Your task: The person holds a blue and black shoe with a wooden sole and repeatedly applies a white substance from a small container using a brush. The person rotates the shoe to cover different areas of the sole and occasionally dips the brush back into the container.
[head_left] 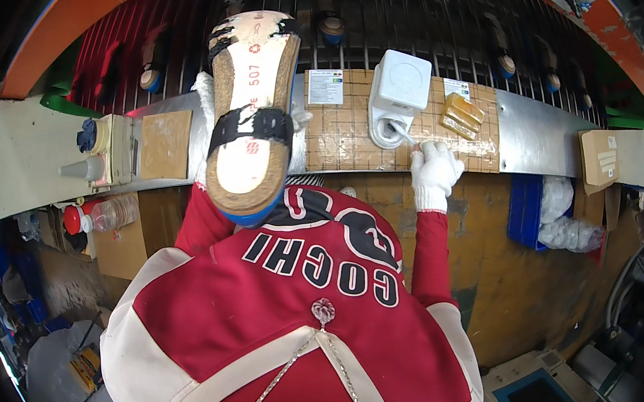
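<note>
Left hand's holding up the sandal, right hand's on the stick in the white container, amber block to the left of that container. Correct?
Not quite: the amber block is to the right of the white container, as the head view shows. The left hand does hold up the sandal, and the right hand is on the stick.

- one big sandal;
- two white-gloved hands;
- one white pot;
- two white labels;
- at least five shoes on the rack;
- one blue bin;
- one red-lidded jar
</note>
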Action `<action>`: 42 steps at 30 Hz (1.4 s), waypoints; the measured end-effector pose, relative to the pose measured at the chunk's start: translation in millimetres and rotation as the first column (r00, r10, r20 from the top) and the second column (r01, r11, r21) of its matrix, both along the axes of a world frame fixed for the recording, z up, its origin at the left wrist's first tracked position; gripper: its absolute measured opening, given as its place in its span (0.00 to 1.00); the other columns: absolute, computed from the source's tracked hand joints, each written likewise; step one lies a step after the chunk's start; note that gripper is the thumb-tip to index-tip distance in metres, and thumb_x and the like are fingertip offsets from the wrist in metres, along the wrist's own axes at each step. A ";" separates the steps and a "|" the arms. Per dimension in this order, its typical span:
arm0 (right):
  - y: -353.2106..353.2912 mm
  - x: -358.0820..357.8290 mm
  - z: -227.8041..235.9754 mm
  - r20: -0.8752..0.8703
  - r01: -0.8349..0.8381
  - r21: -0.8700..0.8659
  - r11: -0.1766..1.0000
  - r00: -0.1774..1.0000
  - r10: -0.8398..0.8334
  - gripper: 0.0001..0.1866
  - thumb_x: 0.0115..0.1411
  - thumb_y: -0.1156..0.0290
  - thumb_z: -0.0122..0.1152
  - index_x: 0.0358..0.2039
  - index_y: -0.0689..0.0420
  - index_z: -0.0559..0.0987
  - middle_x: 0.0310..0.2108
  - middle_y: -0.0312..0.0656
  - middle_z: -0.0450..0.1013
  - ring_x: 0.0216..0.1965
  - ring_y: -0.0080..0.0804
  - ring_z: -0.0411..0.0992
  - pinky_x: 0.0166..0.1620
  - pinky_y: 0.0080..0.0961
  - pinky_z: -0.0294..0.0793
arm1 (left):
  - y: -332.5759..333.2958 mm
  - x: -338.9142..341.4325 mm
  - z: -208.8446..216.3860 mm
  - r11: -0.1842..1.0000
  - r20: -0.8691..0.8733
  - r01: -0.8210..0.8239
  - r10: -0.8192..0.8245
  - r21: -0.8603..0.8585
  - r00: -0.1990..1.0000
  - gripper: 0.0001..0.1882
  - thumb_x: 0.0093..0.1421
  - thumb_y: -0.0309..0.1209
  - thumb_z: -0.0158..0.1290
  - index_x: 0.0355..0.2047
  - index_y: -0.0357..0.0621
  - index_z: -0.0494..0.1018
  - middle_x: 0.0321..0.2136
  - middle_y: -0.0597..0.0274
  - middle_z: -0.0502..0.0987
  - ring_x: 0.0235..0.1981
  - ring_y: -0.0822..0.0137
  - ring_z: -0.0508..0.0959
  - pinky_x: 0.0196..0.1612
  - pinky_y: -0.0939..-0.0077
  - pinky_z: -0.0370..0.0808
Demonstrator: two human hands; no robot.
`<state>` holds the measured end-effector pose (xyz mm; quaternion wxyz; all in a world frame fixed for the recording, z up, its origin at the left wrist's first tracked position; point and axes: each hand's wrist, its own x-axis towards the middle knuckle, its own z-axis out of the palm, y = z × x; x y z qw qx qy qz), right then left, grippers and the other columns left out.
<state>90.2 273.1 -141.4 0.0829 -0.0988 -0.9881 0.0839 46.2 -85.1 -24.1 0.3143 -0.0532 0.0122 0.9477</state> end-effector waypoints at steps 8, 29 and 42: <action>11.5 -5.3 3.4 -0.085 -0.224 0.087 0.971 0.969 0.232 0.05 0.55 0.61 0.66 0.29 0.45 0.83 0.27 0.38 0.75 0.30 0.38 0.74 0.38 0.37 0.67 | 10.6 10.8 -5.5 0.987 0.107 -0.033 0.050 -0.156 0.993 0.37 0.69 0.57 0.41 0.64 0.38 0.60 0.53 0.41 0.71 0.48 0.53 0.78 0.53 0.57 0.79; -50.1 -5.0 192.7 -0.507 -0.398 -0.549 0.735 0.858 0.085 0.07 0.53 0.71 0.72 0.33 0.57 0.86 0.33 0.40 0.76 0.37 0.34 0.72 0.42 0.28 0.69 | 78.6 -3.3 46.9 0.593 -0.516 -0.342 -0.147 -0.729 0.844 0.32 0.63 0.42 0.60 0.59 0.34 0.67 0.51 0.57 0.76 0.49 0.70 0.76 0.55 0.72 0.73; -61.2 -44.7 205.9 -0.583 -0.478 -0.292 0.829 0.776 0.242 0.08 0.53 0.70 0.72 0.34 0.56 0.86 0.32 0.39 0.77 0.33 0.33 0.71 0.41 0.30 0.63 | 66.1 1.6 61.0 0.345 -0.518 -0.417 -0.294 -0.841 0.803 0.29 0.60 0.36 0.62 0.58 0.36 0.69 0.49 0.59 0.78 0.51 0.70 0.75 0.58 0.71 0.72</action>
